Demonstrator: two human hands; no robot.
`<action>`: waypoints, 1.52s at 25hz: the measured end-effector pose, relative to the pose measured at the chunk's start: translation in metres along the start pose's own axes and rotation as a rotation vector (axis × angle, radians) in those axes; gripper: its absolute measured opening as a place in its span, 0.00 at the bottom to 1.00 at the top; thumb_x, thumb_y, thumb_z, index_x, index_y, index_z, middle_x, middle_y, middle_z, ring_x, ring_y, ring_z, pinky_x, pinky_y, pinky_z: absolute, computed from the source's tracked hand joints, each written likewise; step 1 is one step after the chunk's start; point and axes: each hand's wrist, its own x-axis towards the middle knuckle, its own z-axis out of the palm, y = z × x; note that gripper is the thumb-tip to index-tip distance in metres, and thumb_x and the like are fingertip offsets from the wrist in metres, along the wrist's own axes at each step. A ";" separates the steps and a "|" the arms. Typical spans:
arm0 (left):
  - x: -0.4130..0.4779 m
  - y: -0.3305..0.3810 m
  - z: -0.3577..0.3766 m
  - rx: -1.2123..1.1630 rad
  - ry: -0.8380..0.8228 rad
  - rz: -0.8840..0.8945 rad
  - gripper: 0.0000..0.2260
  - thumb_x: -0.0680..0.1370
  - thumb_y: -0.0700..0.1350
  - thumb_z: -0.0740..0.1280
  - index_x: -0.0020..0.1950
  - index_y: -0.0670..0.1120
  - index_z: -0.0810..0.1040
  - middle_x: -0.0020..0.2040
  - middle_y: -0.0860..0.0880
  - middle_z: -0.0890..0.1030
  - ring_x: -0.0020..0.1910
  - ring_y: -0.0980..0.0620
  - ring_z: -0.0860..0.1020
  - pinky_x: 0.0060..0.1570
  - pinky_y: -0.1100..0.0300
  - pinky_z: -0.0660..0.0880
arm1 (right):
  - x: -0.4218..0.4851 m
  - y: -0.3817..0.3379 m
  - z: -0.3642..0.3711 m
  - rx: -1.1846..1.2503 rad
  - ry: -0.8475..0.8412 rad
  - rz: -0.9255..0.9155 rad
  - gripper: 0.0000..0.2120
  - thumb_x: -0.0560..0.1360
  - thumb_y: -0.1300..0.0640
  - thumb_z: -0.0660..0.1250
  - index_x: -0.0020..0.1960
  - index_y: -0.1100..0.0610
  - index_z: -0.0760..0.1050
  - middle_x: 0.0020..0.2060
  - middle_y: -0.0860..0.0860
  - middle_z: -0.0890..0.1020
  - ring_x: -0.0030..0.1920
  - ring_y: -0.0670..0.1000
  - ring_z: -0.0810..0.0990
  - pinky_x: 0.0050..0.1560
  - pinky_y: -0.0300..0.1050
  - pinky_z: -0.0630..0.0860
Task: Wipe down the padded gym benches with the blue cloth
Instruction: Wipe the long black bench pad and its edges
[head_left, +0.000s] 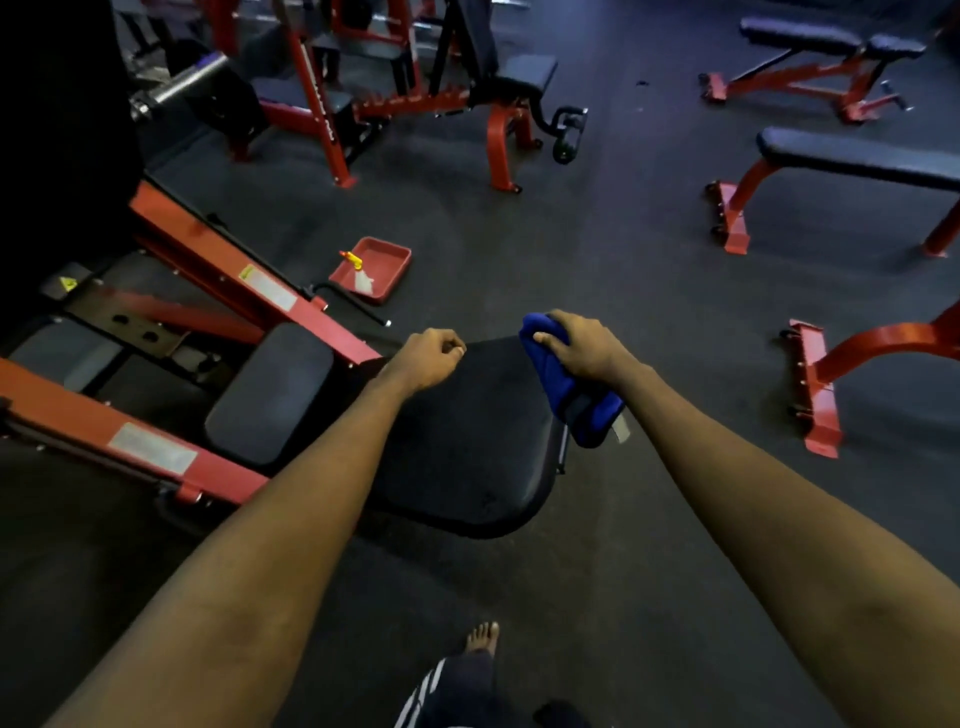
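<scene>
Wiping: my right hand (587, 347) grips the cloth (563, 397) on the centre pad (467, 447), left hand (430, 359) loose, empty; next, probably sweep frame-left.

red tray (382, 265) on floor (623, 260) | spray bottle (361, 278) lying in tray | chrome bar (176, 85) far left
</scene>
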 end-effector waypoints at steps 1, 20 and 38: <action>0.005 -0.006 -0.002 0.006 -0.004 -0.029 0.09 0.80 0.47 0.65 0.57 0.51 0.83 0.54 0.50 0.83 0.53 0.52 0.80 0.54 0.60 0.72 | 0.013 -0.002 0.004 -0.021 -0.032 -0.019 0.21 0.84 0.47 0.60 0.73 0.56 0.69 0.65 0.57 0.78 0.62 0.59 0.77 0.59 0.51 0.71; 0.019 -0.036 0.014 -0.131 0.429 -0.657 0.10 0.80 0.42 0.65 0.57 0.46 0.84 0.55 0.46 0.85 0.56 0.48 0.81 0.51 0.67 0.68 | 0.230 -0.023 0.032 -0.090 -0.408 -0.667 0.16 0.82 0.49 0.64 0.67 0.54 0.74 0.62 0.57 0.80 0.61 0.61 0.78 0.57 0.51 0.72; -0.029 0.025 0.113 -0.299 0.715 -1.024 0.11 0.80 0.38 0.63 0.57 0.41 0.83 0.55 0.41 0.84 0.55 0.44 0.81 0.56 0.56 0.75 | 0.240 -0.015 0.089 -0.253 -0.692 -1.119 0.18 0.81 0.47 0.64 0.68 0.54 0.73 0.62 0.58 0.80 0.61 0.62 0.78 0.60 0.53 0.74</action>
